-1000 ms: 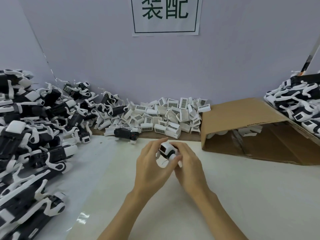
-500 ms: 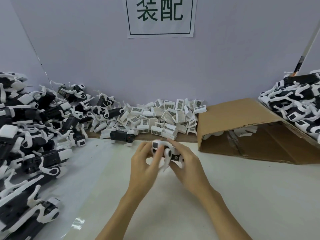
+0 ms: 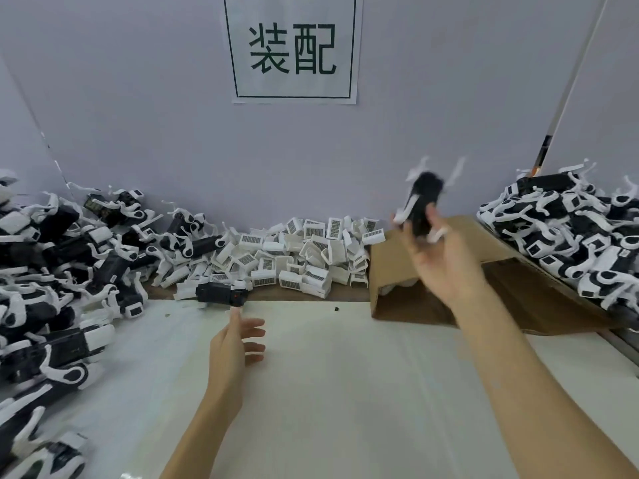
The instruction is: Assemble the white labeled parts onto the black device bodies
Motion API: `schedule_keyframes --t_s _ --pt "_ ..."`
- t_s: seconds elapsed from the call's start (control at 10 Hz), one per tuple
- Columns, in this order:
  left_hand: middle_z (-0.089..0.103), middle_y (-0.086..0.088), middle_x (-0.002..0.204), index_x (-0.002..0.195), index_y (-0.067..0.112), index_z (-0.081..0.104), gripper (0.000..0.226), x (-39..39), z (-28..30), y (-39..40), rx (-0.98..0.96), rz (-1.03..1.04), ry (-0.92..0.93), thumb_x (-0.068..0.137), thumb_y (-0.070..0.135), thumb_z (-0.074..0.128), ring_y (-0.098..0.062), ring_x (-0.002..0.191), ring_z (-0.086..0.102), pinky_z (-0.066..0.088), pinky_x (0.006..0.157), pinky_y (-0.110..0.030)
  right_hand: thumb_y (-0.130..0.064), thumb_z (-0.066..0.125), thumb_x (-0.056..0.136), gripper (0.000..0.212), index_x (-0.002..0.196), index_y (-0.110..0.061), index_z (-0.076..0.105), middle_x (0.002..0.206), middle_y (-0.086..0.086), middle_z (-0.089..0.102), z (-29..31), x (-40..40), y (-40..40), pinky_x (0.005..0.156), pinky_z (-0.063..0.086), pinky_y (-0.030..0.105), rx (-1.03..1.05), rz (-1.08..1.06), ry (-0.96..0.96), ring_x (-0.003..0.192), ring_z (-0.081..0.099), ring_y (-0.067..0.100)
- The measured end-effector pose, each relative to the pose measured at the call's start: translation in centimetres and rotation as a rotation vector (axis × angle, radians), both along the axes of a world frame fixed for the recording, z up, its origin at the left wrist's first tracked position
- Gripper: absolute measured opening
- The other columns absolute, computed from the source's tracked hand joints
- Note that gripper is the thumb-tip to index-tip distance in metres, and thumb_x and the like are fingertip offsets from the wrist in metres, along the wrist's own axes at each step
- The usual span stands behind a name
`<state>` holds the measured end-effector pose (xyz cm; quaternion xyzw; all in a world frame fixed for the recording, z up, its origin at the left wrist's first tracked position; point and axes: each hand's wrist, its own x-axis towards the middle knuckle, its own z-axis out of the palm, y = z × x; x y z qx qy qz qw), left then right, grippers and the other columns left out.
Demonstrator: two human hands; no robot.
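My right hand (image 3: pixel 446 261) is raised over the cardboard box and grips a black device (image 3: pixel 424 202) with white parts on it, blurred by motion. My left hand (image 3: pixel 238 340) hovers low over the white mat, its fingers relaxed and empty. Just beyond its fingertips, a lone black device body (image 3: pixel 221 293) lies at the mat's far edge. A heap of white labeled parts (image 3: pixel 304 257) sits against the back wall.
A large pile of black-and-white devices (image 3: pixel 62 264) fills the left side, and another pile (image 3: pixel 570 236) sits at the right. A brown cardboard box (image 3: pixel 518 305) lies on its side at the right. The white mat (image 3: pixel 345 392) covers the table in front.
Both hands held one device together at the centre. My right hand has now carried it up and to the right. The left hand has let go and moved left toward the lone body.
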<state>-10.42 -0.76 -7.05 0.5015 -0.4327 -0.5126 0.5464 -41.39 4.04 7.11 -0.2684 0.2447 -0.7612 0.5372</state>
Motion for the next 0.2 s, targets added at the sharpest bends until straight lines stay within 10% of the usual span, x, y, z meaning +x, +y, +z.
schedule_keyframes --t_s 0.1,0.2 --pt "0.075 -0.014 0.094 0.096 0.001 0.079 0.060 -0.3 -0.4 0.0 -0.004 -0.030 0.007 0.116 0.043 0.040 -0.027 0.073 0.064 0.053 0.069 -0.037 -0.052 0.057 0.102 0.079 0.156 -0.001 0.029 0.143 0.041 0.046 3.3 -3.6 0.7 0.103 0.056 0.054 -0.086 0.049 -0.256 0.132 0.055 0.055" --pt "0.075 -0.011 0.085 0.090 0.001 0.078 0.056 -0.8 -0.1 0.5 -0.031 -0.034 -0.064 0.116 0.038 0.044 -0.024 0.069 0.062 0.052 0.070 -0.038 -0.037 0.061 0.102 0.049 0.132 0.002 0.058 0.131 0.027 0.067 -0.5 -1.4 1.6 0.085 0.063 0.043 0.069 0.107 -0.057 0.116 0.072 0.037"
